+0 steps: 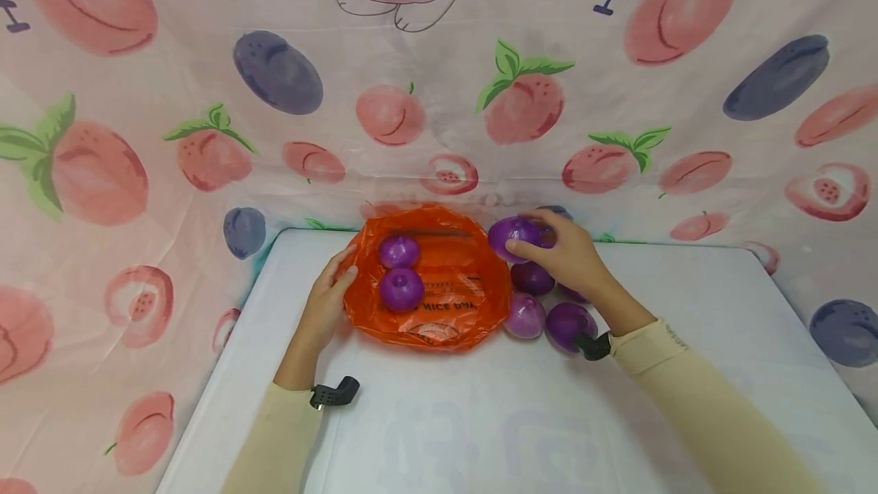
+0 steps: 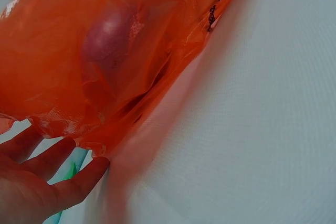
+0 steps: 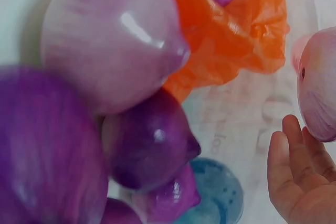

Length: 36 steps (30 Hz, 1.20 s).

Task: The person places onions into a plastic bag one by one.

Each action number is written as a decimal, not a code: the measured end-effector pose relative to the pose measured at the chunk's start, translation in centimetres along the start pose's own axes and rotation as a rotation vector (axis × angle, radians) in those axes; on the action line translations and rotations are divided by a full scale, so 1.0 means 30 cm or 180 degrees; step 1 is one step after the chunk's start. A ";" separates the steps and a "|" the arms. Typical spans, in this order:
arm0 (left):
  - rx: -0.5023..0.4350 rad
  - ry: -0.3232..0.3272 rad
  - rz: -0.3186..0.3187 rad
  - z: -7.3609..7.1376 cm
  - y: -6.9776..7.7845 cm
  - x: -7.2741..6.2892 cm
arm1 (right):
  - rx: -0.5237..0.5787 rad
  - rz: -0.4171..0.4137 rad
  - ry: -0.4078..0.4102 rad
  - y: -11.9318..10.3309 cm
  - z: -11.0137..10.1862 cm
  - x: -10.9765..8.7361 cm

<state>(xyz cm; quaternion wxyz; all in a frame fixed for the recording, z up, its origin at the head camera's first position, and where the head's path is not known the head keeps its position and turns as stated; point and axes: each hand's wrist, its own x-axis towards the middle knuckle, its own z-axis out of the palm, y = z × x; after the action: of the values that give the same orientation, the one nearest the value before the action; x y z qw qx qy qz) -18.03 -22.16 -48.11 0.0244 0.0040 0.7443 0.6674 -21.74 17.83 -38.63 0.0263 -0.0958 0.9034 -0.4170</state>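
An orange plastic bag [image 1: 473, 334] lies with its mouth spread wide, dark print on its inside. Two purple onions [image 1: 402, 290] rest in its left part. My left hand [image 1: 322, 307] holds the bag's left rim between thumb and fingers; in the left wrist view the fingertips meet the bag's edge. Just above the bag's right rim, my right hand [image 1: 572, 254] grips another purple onion [image 1: 509, 235], also seen as a pale onion [image 3: 320, 90] at the edge of the right wrist view. Several loose onions [image 1: 571, 325] sit below that hand, partly hidden by it.
The loose onions stand close against the bag's right side, a paler one [image 1: 524, 316] nearest it. A white-covered table [image 1: 425, 418] carries everything. Behind it hangs a fruit-printed cloth [image 1: 439, 52]. Dark wrist cameras [image 1: 336, 392] stick out from both sleeves.
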 end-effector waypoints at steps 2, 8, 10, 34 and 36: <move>0.0005 0.0006 -0.0002 -0.001 -0.003 0.001 | 0.0042 -0.0022 -0.0012 -0.009 0.013 0.003; 0.0012 0.0016 0.0008 -0.003 -0.007 0.002 | 0.0263 -0.0041 -0.0051 -0.036 0.049 0.014; 0.0000 0.0010 0.0021 -0.003 -0.006 0.002 | 0.0287 -0.0038 -0.0059 -0.047 0.060 0.017; 0.0006 -0.0003 0.0048 -0.006 -0.010 0.005 | 0.0473 -0.0295 -0.0215 -0.151 0.224 0.075; 0.0018 -0.0007 0.0044 -0.005 -0.011 0.006 | 0.0454 -0.0283 -0.0211 -0.150 0.237 0.079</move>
<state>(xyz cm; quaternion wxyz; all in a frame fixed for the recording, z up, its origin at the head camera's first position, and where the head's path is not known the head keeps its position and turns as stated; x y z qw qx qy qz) -18.21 -22.35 -48.43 0.0206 0.0099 0.7461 0.6655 -22.48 9.20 -39.76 0.0443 -0.1475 0.8649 -0.4778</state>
